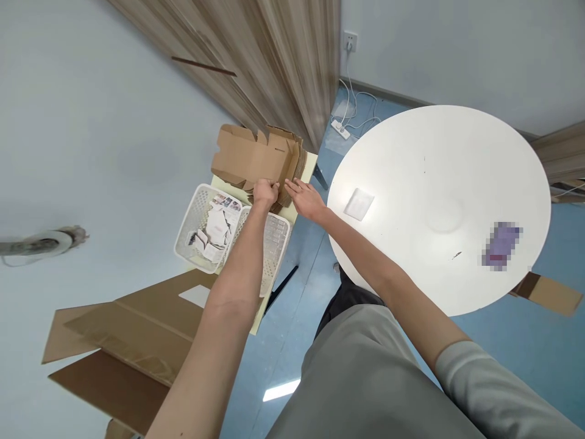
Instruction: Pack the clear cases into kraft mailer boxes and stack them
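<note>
Blue floor [525,360] and pale walls frame a small table [311,163] with a yellowish top, set against a wooden panel [283,61]. On its far end sits a half-folded brown box [244,155], flaps raised, with a stack [299,163] of flat cardboard standing on edge just to its right.

The left hand [265,192] reaches out to the near edge of the box, and its grip is pressed together on that edge, knuckles up. The right hand [305,198] lies just beside it with its grip spread, fingers stretched flat toward the foot of the stack; whether the fingertips touch the cardboard cannot be told.

Two white mesh baskets stand on the small table nearer the person. The left basket [192,213] holds loose printed cards [217,228]. The right basket [278,238] is partly hidden by the left forearm, and its contents are unclear.

Large cardboard sheets [132,341] lie at the lower left, and a tape roll [43,242] shows at the far left.

To the right is a round table [457,158], white, carrying a small white packet [359,203] and a blurred purple object [501,245], well apart from each other. A power strip [340,128] lies on the floor below a wall socket [350,41].
</note>
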Demonstrator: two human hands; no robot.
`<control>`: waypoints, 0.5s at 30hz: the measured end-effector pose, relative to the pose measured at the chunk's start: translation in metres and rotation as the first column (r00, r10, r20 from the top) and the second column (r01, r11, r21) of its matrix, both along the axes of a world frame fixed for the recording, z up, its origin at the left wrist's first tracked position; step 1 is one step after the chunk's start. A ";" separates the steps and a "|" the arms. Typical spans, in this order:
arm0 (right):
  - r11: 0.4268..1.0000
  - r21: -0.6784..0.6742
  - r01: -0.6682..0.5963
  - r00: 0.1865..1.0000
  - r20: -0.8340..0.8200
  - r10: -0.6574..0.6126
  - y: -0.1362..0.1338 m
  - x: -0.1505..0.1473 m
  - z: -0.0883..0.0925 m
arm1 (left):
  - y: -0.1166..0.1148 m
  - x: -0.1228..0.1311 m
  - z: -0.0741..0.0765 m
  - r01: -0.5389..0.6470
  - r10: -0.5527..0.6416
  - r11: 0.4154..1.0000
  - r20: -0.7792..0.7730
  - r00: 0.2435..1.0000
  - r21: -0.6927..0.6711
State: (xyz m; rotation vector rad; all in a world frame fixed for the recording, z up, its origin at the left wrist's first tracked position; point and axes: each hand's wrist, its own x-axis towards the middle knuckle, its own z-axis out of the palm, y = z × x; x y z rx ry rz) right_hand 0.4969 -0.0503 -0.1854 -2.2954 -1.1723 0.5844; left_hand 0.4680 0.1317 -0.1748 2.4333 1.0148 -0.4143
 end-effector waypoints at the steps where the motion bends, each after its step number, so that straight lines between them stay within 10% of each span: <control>1: 1.000 -0.031 -0.002 1.000 -0.014 0.001 0.004 -0.001 0.000 | -0.002 0.001 0.001 0.039 -0.038 0.998 -0.031 0.999 0.040; 9: 0.940 -0.338 0.040 0.986 -0.137 -0.091 0.024 -0.005 0.014 | -0.020 0.009 0.025 0.268 -0.228 0.948 -0.217 0.949 0.174; 15: 0.913 -0.401 0.077 0.941 -0.273 -0.199 0.037 0.005 0.030 | -0.023 0.003 0.083 0.292 -0.249 0.918 -0.182 0.951 0.270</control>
